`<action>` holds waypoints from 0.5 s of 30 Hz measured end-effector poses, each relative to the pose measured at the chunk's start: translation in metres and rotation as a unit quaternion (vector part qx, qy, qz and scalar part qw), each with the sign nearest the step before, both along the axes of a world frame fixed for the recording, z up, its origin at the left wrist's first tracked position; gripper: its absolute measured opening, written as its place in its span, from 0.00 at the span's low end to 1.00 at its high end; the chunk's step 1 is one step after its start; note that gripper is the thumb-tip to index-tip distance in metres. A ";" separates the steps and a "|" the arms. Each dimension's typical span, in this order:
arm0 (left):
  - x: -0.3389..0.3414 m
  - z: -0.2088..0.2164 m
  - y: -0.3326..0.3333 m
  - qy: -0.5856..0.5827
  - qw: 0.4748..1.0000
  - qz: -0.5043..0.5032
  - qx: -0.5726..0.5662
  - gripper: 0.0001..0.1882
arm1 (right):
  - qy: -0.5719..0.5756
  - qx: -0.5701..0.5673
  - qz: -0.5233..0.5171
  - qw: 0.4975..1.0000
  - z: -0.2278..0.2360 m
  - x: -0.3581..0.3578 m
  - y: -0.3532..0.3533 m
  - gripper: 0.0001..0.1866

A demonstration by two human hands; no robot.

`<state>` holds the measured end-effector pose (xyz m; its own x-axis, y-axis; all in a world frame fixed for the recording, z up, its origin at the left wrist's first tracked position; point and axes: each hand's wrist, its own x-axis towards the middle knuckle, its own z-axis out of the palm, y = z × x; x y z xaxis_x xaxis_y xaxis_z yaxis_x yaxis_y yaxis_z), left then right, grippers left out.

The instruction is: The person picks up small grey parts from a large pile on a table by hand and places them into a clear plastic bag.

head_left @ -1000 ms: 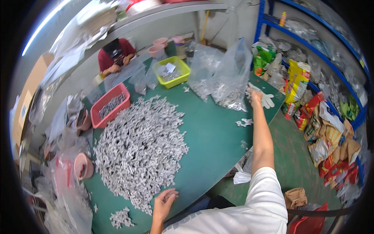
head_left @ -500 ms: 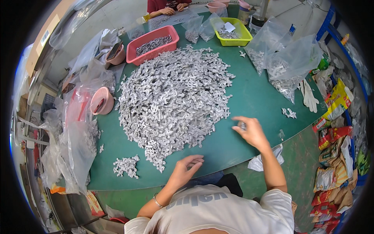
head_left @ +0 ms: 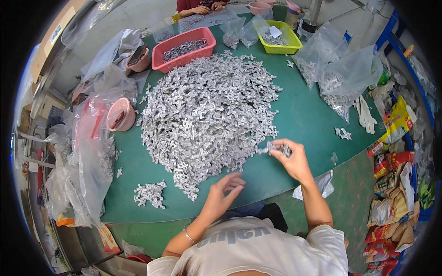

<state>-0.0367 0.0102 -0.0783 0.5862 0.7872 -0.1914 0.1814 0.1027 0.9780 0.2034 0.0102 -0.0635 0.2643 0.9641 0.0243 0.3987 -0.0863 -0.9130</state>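
Head view, looking down on a green table (head_left: 304, 115), with a broad mound of small silvery metal parts (head_left: 207, 115) filling centre frame. Right hand (head_left: 291, 158), right of centre and just below the mound's lower right edge, closed in a pinch on a small cluster of metal parts (head_left: 275, 148) held just above the tabletop. Left hand (head_left: 224, 189), lower centre, half curled with fingers bent and apart, gripping nothing visible, hovering over bare table near the mound's lower tip. Held cluster judged stiff, hard and light singly, though dense in bulk; lobed, notched outlines likely to snag and interlock, so best taken at the narrow waist between thumb and fingertips rather than scooped; smooth metal probably slippery, not fragile. Long axis of the held cluster roughly horizontal in frame, pointing left toward the mound; orientation of single pieces too small to tell. Loose pieces in the mound lying in every direction. Also shown: a small separate heap (head_left: 149, 193) at lower left, a red basket (head_left: 184, 46) and a yellow-green tray (head_left: 278, 39) at top, clear plastic bags of parts (head_left: 343, 80) at upper right, a pink bowl (head_left: 120, 115) at left, another person's hands (head_left: 202, 9) at the top edge
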 end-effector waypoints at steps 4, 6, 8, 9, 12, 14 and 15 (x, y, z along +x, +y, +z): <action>0.022 0.031 0.007 -0.100 0.991 0.079 0.041 0.21 | 0.036 0.044 0.034 0.998 0.031 -0.021 -0.025 0.13; 0.027 0.046 0.007 -0.092 0.979 0.069 0.169 0.20 | 0.048 0.049 0.043 0.997 0.041 -0.028 -0.030 0.13; 0.028 0.047 0.006 -0.102 0.973 0.082 0.192 0.15 | 0.026 0.076 0.072 0.994 0.048 -0.034 -0.033 0.12; 0.026 0.046 0.008 -0.085 0.960 0.074 0.257 0.13 | 0.027 0.090 0.070 0.993 0.047 -0.035 -0.034 0.11; 0.027 0.053 0.005 -0.111 0.965 0.098 0.216 0.08 | 0.130 0.073 0.038 0.988 0.058 -0.040 -0.038 0.09; 0.025 0.055 0.002 -0.153 0.973 0.132 0.110 0.06 | 0.171 0.046 0.052 0.983 0.058 -0.038 -0.040 0.08; 0.024 0.055 0.001 -0.178 0.972 0.138 0.061 0.05 | 0.212 0.018 0.064 0.975 0.058 -0.037 -0.042 0.07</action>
